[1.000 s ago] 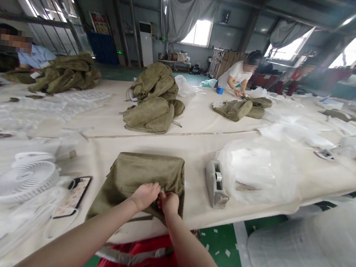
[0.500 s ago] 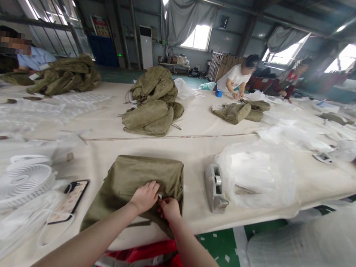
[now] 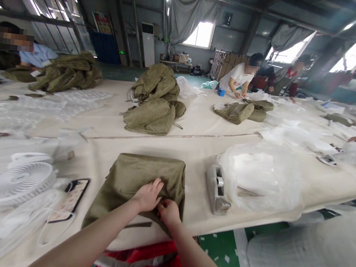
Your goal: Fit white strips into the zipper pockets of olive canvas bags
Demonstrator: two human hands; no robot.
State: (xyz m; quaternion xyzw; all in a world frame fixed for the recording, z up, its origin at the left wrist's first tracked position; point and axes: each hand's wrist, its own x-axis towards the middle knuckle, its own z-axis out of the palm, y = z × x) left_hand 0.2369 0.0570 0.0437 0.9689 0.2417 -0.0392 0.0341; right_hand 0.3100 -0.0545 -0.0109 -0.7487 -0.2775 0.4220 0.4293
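Note:
An olive-green fabric bag (image 3: 147,169) lies on the table in front of me, its far edge straight and its near left side slanting toward me. My left hand (image 3: 148,195) rests on the bag's right half with fingers stretched and slightly apart. Just right of it, my right hand (image 3: 168,212) is closed in a pinch at the bag's surface, close to the left thumb. Whatever its fingertips grip is hidden. Below my hands a dark strap-like strip (image 3: 138,225) shows against the pale table cover.
A grey tape dispenser (image 3: 218,190) and clear plastic bags (image 3: 257,173) stand to the right. At left are a white fan (image 3: 19,183) and a phone (image 3: 70,200). More olive bags (image 3: 151,115) lie farther back. Other people (image 3: 236,80) work around the table (image 3: 192,146).
A small white piece that showed between my hands is now out of sight. My left fingers have spread a little; the right hand stays pinched. At far right another person's hand has appeared.

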